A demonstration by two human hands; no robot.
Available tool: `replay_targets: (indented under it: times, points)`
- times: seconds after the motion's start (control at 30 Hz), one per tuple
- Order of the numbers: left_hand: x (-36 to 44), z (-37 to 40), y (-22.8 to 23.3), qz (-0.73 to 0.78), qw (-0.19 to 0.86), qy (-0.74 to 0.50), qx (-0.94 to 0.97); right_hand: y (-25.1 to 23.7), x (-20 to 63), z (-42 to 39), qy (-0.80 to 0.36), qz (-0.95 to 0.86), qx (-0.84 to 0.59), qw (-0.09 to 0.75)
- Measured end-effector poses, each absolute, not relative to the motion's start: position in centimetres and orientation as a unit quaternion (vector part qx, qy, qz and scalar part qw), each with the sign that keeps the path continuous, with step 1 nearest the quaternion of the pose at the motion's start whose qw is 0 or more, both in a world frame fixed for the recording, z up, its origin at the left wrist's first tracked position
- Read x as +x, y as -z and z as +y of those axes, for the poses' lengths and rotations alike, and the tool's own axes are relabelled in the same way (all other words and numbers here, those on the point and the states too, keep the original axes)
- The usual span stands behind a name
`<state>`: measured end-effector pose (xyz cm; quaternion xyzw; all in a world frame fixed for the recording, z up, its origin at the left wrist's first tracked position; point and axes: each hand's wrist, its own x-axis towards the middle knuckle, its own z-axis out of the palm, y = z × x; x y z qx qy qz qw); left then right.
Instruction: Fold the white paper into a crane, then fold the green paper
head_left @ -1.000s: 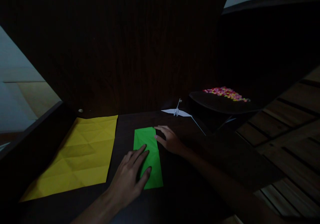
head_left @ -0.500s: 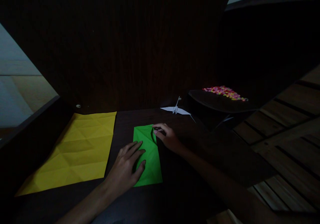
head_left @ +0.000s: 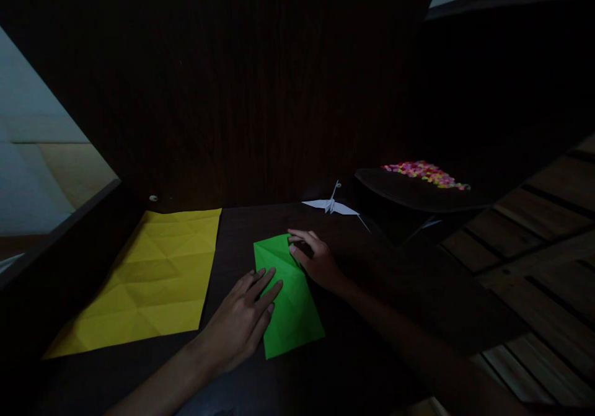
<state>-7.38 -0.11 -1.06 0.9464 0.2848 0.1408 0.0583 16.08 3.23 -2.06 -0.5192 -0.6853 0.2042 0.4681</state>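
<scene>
Your left hand lies, fingers extended, on the creased, oblong green paper sheet, itself on the dark wooden tabletop. Your right hand bends its fingers at the sheet's upper right edge; cannot tell whether they pinch it.

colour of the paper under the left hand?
Green. The paper shows in the head view, the only one, partly covered by the left hand.

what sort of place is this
Probably a dimly lit room in a home: a dark wooden surface bears green paper and a white folded paper bird, with wooden slats at the right.
</scene>
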Motion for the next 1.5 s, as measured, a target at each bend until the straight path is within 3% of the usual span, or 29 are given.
replay_targets:
  times: [0.37,0.53,0.83,1.23,1.5]
  points:
    - [-7.0,0.1,1.3,0.340,0.138,-0.264,0.892,2.0,15.7,2.5,-0.129,-0.829,-0.427,0.338]
    - [-6.9,0.0,0.8,0.367,0.090,-0.295,0.878,2.6,15.7,2.5,-0.081,-0.861,-0.404,0.298]
    - [-7.6,1.0,1.5,0.291,-0.007,-0.179,0.940,3.3,15.6,2.7,-0.055,-0.881,-0.373,0.286]
    - [-7.7,2.1,2.3,0.286,-0.019,-0.239,0.928,2.9,16.6,2.9,-0.071,-0.899,-0.350,0.254]
    - [-7.9,2.3,2.3,0.309,0.032,-0.242,0.919,1.3,18.8,3.2,-0.113,-0.891,-0.370,0.237]
